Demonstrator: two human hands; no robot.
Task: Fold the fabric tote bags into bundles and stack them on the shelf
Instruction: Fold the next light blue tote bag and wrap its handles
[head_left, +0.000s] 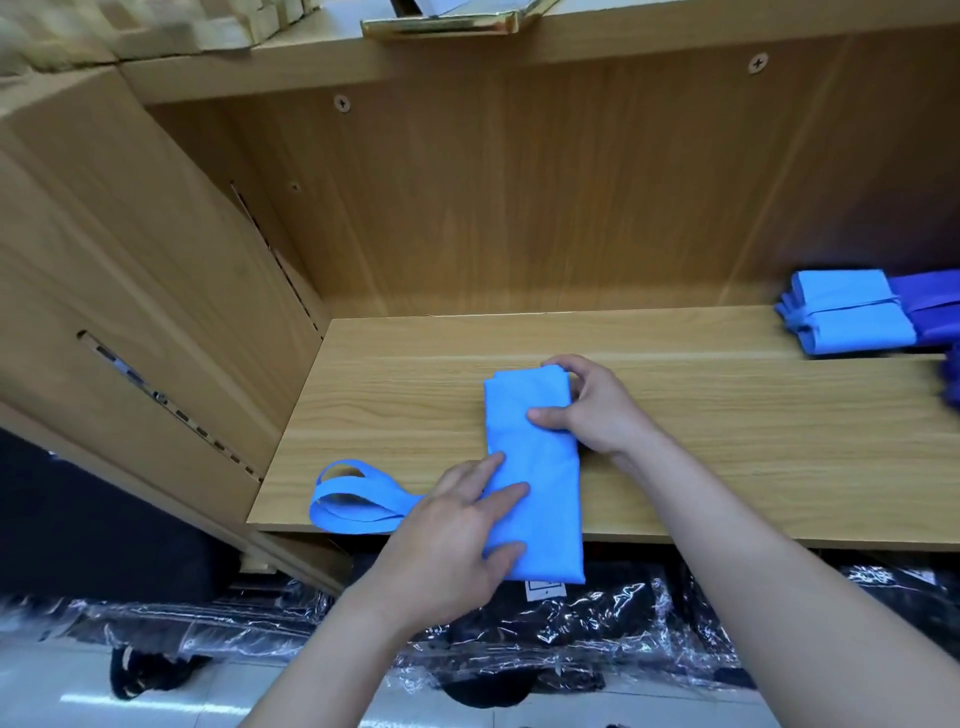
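We count one loose bag (540, 467), two hands, and two groups of finished bundles. The bag is light blue, folded into a long narrow strip that lies on the wooden shelf (727, 441) running from far to near, a little right of the shelf's middle; its near end juts past the shelf's front edge. Its two handles (358, 499) lie looped together to the left, flat on the shelf at the near edge. Our left hand (457, 540) lies spread on the near left part of the strip, fingers straight and pressing the cloth down, with the handles coming out from under its left side. Our right hand (587, 410) is at the far right of the strip: the thumb lies on top of the cloth and the fingers curl round the right edge and far corner, so it grips the bag there. At the far right of the shelf, well apart from the hands, sits a stack of light bundles (841, 317), strapped round the middle; we cannot tell how many are in it. Dark bundles (930, 306) touch it on the right, cut off by the frame. Below the shelf lie several black packs (571, 623) in clear wrap.
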